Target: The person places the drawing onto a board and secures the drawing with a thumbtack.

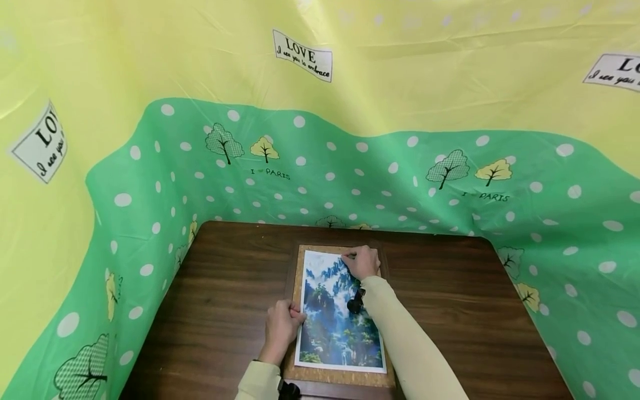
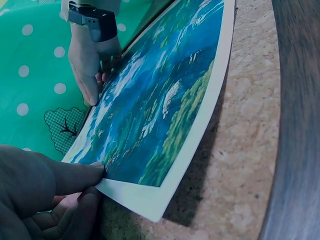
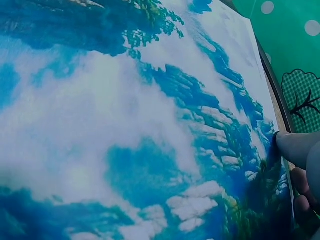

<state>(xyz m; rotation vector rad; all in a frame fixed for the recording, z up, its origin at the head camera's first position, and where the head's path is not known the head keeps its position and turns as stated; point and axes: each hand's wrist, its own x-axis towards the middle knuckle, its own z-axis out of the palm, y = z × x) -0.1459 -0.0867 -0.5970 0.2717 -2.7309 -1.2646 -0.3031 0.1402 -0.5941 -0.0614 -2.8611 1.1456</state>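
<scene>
A printed mountain landscape picture point(image 1: 330, 311) with white borders lies over a cork board point(image 1: 345, 379). My left hand point(image 1: 281, 328) pinches the picture's left edge between thumb and fingers. In the left wrist view, the thumb point(image 2: 82, 175) lies on top of the sheet and a nearby corner lifts off the cork, casting a shadow. At the far edge, toward the right corner, my right hand point(image 1: 362, 262) pinches the sheet. The right wrist view shows that thumb point(image 3: 297, 146) on the picture's face, with fingers curled beneath the edge.
The board has a dark frame point(image 1: 291, 278) and sits on a brown wooden table point(image 1: 225, 289). Behind and beside the table hangs a green and yellow cloth point(image 1: 320, 161) with white dots and trees. A small black camera point(image 1: 355, 301) is strapped to the right wrist.
</scene>
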